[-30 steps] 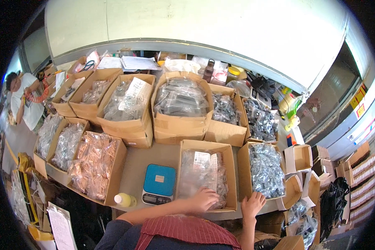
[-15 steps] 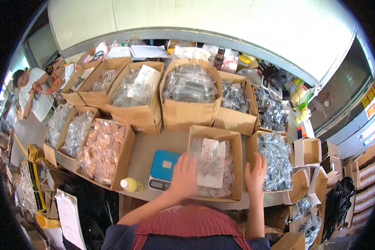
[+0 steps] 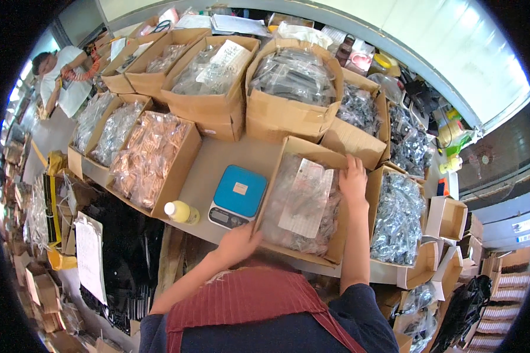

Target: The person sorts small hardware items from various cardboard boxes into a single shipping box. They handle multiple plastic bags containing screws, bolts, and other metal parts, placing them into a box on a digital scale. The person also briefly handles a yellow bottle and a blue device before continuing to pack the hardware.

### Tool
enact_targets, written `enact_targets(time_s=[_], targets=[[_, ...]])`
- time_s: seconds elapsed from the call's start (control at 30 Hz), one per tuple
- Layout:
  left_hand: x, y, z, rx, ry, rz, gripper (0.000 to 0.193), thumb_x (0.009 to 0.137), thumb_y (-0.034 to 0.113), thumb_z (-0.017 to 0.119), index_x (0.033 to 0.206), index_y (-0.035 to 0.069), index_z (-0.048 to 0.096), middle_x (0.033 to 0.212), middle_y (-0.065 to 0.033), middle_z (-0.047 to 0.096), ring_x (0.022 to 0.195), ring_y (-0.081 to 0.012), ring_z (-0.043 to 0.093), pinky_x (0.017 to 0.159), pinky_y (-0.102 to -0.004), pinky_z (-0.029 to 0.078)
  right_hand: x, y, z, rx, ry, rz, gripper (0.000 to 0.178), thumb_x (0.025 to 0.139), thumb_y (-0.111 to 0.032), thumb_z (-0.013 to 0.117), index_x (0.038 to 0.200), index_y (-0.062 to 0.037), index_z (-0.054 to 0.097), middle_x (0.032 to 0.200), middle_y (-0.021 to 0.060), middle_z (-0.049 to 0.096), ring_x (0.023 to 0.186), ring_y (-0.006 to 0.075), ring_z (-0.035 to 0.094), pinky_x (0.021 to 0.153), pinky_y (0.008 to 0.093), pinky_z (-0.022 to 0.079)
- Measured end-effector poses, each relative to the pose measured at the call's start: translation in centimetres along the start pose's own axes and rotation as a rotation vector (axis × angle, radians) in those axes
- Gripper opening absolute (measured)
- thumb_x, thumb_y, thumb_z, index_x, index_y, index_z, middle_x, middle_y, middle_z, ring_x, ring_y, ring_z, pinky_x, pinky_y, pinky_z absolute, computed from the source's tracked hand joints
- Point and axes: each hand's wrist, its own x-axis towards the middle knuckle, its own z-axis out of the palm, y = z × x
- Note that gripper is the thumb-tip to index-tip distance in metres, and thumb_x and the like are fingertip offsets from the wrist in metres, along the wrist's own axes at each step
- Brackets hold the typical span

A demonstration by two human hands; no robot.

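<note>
A cardboard box (image 3: 272,179) full of clear plastic bags stands on the table right in front of me, with a white paper sheet (image 3: 305,197) lying on the bags. My left hand (image 3: 239,242) grips the box's near left corner. My right hand (image 3: 353,177) rests on the box's far right rim, fingers over the edge. A blue-topped digital scale (image 3: 237,194) sits just left of the box, and a small yellow bottle with a white cap (image 3: 181,212) lies left of the scale.
Several open cardboard boxes of bagged parts crowd the table, among them a box of copper-coloured bags (image 3: 150,156) at left and a box of dark bags (image 3: 396,217) at right. A person (image 3: 65,73) works at far left. Small empty boxes (image 3: 447,217) stand at right.
My head has tipped down and the view has shifted. Both hands moved from the box's near edge to its sides: left to the near left corner, right up to the far right rim.
</note>
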Motion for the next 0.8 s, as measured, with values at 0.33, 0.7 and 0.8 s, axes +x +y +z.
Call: enact_targets(time_s=[0.33, 0.7, 0.8], targets=[[0.2, -2.1, -0.3, -0.165, -0.219, -0.125, 0.066, 0.102, 0.052, 0.042, 0.130, -0.006, 0.055, 0.121, -0.0349, 0.061, 0.116, -0.0507, 0.057, 0.100, -0.0492, 0.045, -1.2, -1.2, -1.3, 0.112, 0.035, 0.063, 0.049, 0.084, -0.007, 0.066, 0.130, -0.0030, 0.051, 0.124, 0.0240, 0.052, 0.106, 0.0490, 0.056, 0.090, 0.0542, 0.050], [1.5, -4.6, 0.5, -0.494, -0.235, -0.144, 0.055, 0.095, 0.039, 0.060, 0.122, -0.009, 0.059, 0.105, -0.0179, 0.068, 0.096, -0.0247, 0.063, 0.086, -0.0350, 0.049, -4.1, -2.1, -2.6, 0.065, 0.080, 0.140, 0.057, 0.083, -0.011, 0.065, 0.137, -0.0043, 0.046, 0.131, 0.0198, 0.050, 0.114, 0.0462, 0.055, 0.091, 0.0520, 0.053], [1.9, -3.9, 0.2, -0.660, -0.232, -0.213, 0.048, 0.091, 0.032, 0.068, 0.119, -0.007, 0.063, 0.099, -0.0099, 0.068, 0.089, -0.0148, 0.061, 0.078, -0.0291, 0.050, -3.9, -1.4, -2.0, 0.086, 0.128, 0.144, 0.055, 0.082, -0.010, 0.063, 0.135, -0.0038, 0.049, 0.130, 0.0204, 0.052, 0.113, 0.0462, 0.056, 0.092, 0.0522, 0.052]])
